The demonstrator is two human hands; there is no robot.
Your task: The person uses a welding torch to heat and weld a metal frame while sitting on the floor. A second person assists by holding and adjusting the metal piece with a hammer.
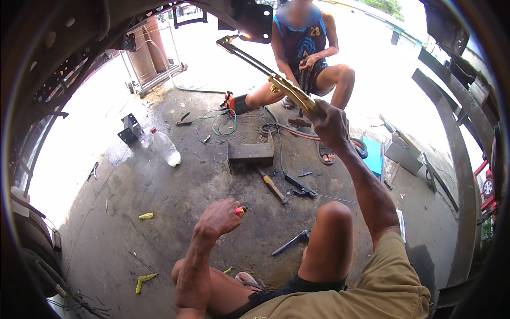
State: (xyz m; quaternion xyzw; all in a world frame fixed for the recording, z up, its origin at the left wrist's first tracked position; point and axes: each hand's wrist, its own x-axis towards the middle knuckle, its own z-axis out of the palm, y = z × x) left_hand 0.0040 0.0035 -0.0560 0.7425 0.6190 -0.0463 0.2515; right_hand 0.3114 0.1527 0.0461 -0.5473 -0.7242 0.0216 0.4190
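My right hand, raised at the right, is wrapped round the brass body of a cutting torch. The torch's long tubes run up and left to its angled head, close under a dark steel plate with holes, where an orange glow shows. Low over the floor, my left hand is closed on a small pink-red lighter, its metal end sticking out past the fingers. Opposite me squats a person in a blue sleeveless shirt, both hands on an upright hammer.
Between us lie a steel channel piece, a wooden-handled hammer, an electrode holder and a ratchet wrench. Hoses trail across the floor. A plastic bottle, a black bracket and carted gas cylinders stand left.
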